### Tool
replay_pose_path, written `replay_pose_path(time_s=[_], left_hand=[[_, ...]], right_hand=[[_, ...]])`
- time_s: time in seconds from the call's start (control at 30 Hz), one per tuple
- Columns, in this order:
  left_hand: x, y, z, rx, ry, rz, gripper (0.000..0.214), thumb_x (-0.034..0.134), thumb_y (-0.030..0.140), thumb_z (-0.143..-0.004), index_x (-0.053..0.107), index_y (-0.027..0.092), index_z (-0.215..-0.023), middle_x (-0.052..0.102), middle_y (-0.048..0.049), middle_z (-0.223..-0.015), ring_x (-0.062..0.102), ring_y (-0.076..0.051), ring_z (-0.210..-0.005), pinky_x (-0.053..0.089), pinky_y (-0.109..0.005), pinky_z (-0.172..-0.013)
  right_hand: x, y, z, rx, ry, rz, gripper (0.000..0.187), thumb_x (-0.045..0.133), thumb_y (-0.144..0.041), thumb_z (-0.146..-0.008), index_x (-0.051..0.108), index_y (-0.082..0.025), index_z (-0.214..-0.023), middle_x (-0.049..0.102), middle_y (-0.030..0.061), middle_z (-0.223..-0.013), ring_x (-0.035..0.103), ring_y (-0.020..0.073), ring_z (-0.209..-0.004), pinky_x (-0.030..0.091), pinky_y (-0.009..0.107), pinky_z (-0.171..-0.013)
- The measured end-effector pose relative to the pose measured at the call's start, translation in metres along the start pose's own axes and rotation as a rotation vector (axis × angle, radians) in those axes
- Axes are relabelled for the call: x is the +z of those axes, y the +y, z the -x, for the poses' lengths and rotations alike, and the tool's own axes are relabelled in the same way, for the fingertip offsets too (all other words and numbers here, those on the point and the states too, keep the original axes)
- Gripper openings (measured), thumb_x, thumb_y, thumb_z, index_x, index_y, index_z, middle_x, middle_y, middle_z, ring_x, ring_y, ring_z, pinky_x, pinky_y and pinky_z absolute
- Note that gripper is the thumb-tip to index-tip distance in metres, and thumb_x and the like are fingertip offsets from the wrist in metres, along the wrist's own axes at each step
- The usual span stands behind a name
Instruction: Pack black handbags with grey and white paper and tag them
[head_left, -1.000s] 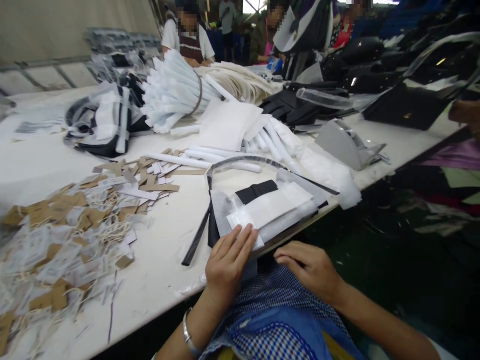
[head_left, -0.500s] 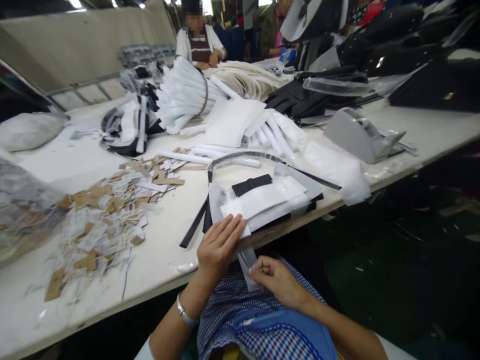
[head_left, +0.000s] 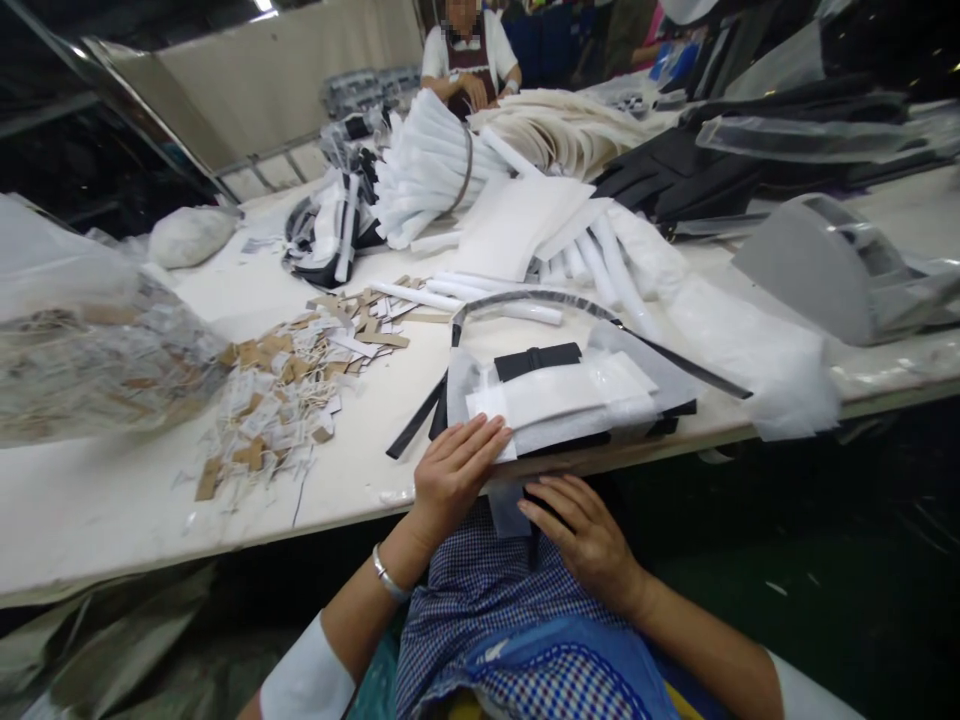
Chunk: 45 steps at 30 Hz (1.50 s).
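My left hand [head_left: 459,468] lies flat, fingers stretched out, on the near left corner of a white padded wrap [head_left: 555,392]. The wrap sits over a black piece with a strap loop [head_left: 536,360], probably part of a bag, and translucent sheeting sticks out around it. A long dark strap in clear film [head_left: 540,297] arches behind. Below the table's edge, my right hand [head_left: 585,535] has its fingers extended and thumb apart. It is beside a translucent strip [head_left: 510,512] hanging over my checked apron; a dark bit shows under its fingertips.
Paper tags with strings [head_left: 277,390] are heaped on the table [head_left: 352,465] at left, beside a clear bag of tags [head_left: 105,350]. White tubes [head_left: 427,165] are bundled behind. A grey tape dispenser [head_left: 825,265] stands right. A co-worker [head_left: 472,65] sits across.
My right hand has let go its pinch on the translucent strip and risen toward the table edge, fingers extended. My left hand stays on the wrap. The view has turned left.
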<state>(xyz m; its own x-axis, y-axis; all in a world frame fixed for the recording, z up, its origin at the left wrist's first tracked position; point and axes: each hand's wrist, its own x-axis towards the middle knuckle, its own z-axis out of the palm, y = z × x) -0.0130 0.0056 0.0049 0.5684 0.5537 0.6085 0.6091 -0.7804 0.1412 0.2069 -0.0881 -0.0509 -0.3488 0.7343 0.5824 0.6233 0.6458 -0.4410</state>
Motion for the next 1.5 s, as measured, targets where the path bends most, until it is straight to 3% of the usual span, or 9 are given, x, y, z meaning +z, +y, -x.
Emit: replay_pose_path(time_s=[0.13,0.3,0.47,0.6,1.07,1.2,1.33,1.5], left_hand=[[0.001,-0.001,0.001,0.0,-0.005,-0.002,0.045,0.06,0.021,-0.095,0.052,0.024,-0.139,0.064,-0.0055,-0.133,0.054,-0.022,-0.13,0.047,-0.04,-0.105],[-0.001,-0.005,0.002,0.046,-0.035,-0.022,0.045,0.055,0.022,-0.098,0.048,0.022,-0.142,0.061,-0.0074,-0.136,0.052,-0.022,-0.132,0.047,-0.041,-0.107],[-0.003,-0.007,0.005,0.072,-0.08,-0.065,0.048,0.053,0.02,-0.099,0.044,0.022,-0.146,0.056,-0.0064,-0.142,0.048,-0.022,-0.135,0.045,-0.04,-0.109],[-0.002,-0.006,0.007,0.067,-0.069,-0.069,0.048,0.049,0.016,-0.1,0.042,0.021,-0.147,0.053,-0.006,-0.145,0.045,-0.022,-0.138,0.043,-0.04,-0.11],[-0.002,-0.006,0.007,0.066,-0.027,-0.057,0.046,0.045,0.014,-0.101,0.043,0.021,-0.146,0.054,-0.0059,-0.144,0.047,-0.021,-0.136,0.045,-0.039,-0.108],[-0.002,-0.005,0.008,0.063,-0.055,-0.05,0.047,0.044,0.015,-0.101,0.041,0.021,-0.147,0.052,-0.0059,-0.146,0.044,-0.022,-0.138,0.044,-0.04,-0.109],[-0.002,-0.004,0.01,0.059,-0.105,-0.05,0.048,0.043,0.018,-0.101,0.038,0.02,-0.149,0.046,-0.0062,-0.151,0.039,-0.023,-0.141,0.043,-0.042,-0.11],[0.001,-0.001,0.012,0.051,-0.056,-0.029,0.039,0.041,0.014,-0.1,0.051,0.013,-0.138,0.047,-0.0138,-0.149,0.043,-0.025,-0.139,0.044,-0.044,-0.111]], right_hand=[[0.016,0.012,-0.02,-0.227,0.105,0.195,0.04,0.053,-0.007,-0.094,0.062,-0.025,-0.129,0.07,0.0029,-0.124,0.054,0.0173,-0.129,0.03,0.044,-0.12],[0.016,0.008,-0.047,-0.392,0.086,0.061,0.027,0.057,-0.012,-0.094,0.067,-0.018,-0.119,0.074,0.0066,-0.114,0.061,0.0175,-0.12,0.048,0.041,-0.107],[0.007,-0.011,-0.05,-0.282,0.046,-0.003,0.029,0.049,-0.009,-0.094,0.069,-0.015,-0.115,0.076,0.0101,-0.108,0.07,0.0184,-0.106,0.057,0.038,-0.095],[0.001,-0.02,-0.047,-0.236,0.022,-0.029,0.038,0.04,-0.006,-0.093,0.067,-0.016,-0.118,0.075,0.0101,-0.11,0.069,0.0183,-0.108,0.056,0.038,-0.097],[-0.013,-0.03,-0.052,-0.209,-0.008,-0.062,0.035,0.042,-0.006,-0.093,0.068,-0.015,-0.114,0.076,0.0091,-0.107,0.071,0.0175,-0.104,0.056,0.035,-0.097],[-0.027,-0.027,-0.069,-0.226,-0.023,-0.06,0.034,0.043,-0.008,-0.093,0.068,-0.015,-0.116,0.075,0.009,-0.108,0.07,0.0177,-0.106,0.057,0.034,-0.094],[-0.043,-0.021,-0.099,-0.304,-0.026,0.079,0.035,0.045,-0.007,-0.093,0.068,-0.018,-0.117,0.076,0.0071,-0.108,0.07,0.0173,-0.104,0.055,0.036,-0.097],[-0.046,-0.012,-0.134,-0.329,-0.028,0.222,0.027,0.051,-0.013,-0.095,0.071,-0.021,-0.11,0.075,0.0054,-0.107,0.067,0.0196,-0.101,0.052,0.039,-0.095]])
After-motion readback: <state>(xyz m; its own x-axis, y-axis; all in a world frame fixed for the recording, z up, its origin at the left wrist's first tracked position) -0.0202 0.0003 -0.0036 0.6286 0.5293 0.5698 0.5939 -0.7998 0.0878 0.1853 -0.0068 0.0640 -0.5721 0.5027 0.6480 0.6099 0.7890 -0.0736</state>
